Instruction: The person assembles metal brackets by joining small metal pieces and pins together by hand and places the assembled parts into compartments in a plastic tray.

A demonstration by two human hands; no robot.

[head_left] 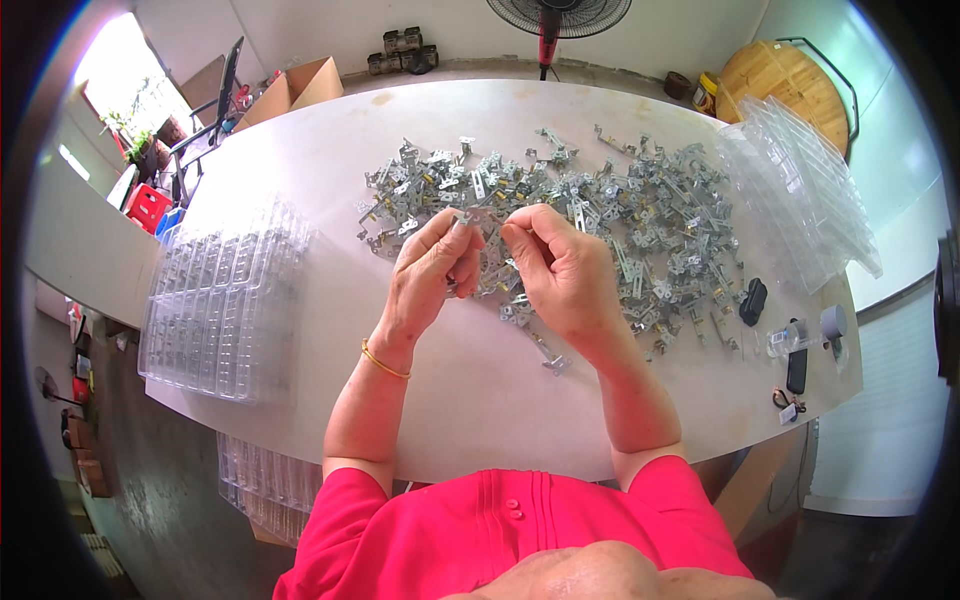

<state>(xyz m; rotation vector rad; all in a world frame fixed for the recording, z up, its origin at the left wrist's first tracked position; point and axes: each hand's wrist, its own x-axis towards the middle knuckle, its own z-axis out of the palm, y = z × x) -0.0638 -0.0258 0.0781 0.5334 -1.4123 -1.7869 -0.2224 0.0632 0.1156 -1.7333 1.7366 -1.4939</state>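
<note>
Above the near edge of a wide heap of small metal brackets (655,215), both of my hands are raised close together. A small silvery metal bracket (480,215) is pinched between the thumb and fingers of my left hand (432,262), which wears a gold bangle. My right hand (568,275) is closed too, its thumb and forefinger pressed together at the bracket's right end. The curled fingers hide part of the piece. Some heaped parts carry brass-coloured bits. One loose bracket (545,352) lies on the table just below my hands.
Stacked clear plastic trays (225,310) holding metal parts stand on the left of the white table (480,400). Clear trays (795,190) lean at the far right. A black case (753,302) and a tape roll (833,322) lie at the right edge. Beyond stands a fan (550,25).
</note>
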